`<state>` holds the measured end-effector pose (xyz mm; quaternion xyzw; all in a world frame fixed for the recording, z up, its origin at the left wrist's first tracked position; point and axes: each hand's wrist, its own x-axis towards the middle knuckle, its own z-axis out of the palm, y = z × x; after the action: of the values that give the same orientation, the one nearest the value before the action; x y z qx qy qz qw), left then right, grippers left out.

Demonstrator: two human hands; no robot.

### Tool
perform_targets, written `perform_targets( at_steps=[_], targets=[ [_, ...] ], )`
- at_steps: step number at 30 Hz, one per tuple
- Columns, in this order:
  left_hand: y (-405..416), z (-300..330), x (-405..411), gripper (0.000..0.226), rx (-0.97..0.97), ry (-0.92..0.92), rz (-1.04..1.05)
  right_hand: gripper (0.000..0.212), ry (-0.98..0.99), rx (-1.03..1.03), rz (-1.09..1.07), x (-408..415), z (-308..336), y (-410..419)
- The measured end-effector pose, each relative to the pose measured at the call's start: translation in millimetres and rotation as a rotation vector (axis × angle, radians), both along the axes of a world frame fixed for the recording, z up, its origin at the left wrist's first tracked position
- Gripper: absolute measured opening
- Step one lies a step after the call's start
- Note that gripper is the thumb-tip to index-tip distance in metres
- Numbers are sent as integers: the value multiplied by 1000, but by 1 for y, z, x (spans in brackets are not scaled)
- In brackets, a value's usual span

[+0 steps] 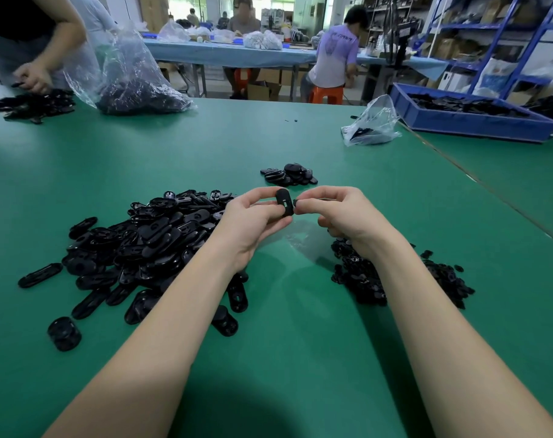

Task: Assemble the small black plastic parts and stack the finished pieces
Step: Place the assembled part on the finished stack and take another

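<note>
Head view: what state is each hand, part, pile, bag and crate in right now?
Left hand: grips oval part.
Oval part: held upright.
Right hand: pinches small part.
Small part: beside oval part.
Small pile: heaped loosely.
Blue crate: holds black parts.
Large bag: open.

— Where does everything sit on the tabletop (300,343)?
— The big heap of oblong shells (148,241) lies left of the forearms, the heap of small inserts (363,279) right (partly under the right wrist). A small finished pile (289,174) lies beyond the hands.
— And farther back?
— A large bag of parts (136,86) far left, a small bag (371,126) far right, with the parts bin (471,121) right of it.
</note>
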<state>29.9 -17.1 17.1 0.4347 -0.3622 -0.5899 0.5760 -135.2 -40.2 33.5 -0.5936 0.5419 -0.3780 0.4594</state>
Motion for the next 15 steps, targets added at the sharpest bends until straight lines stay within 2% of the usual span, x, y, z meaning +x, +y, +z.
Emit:
perform_targets(
  at_steps=[10,15],
  targets=[
    [0,0,1,8,5,-137,19,4,-42,104,-26,2,0,0],
    [0,-1,1,5,-11,-207,29,14,-98,155,-20,4,-1,0]
  ],
)
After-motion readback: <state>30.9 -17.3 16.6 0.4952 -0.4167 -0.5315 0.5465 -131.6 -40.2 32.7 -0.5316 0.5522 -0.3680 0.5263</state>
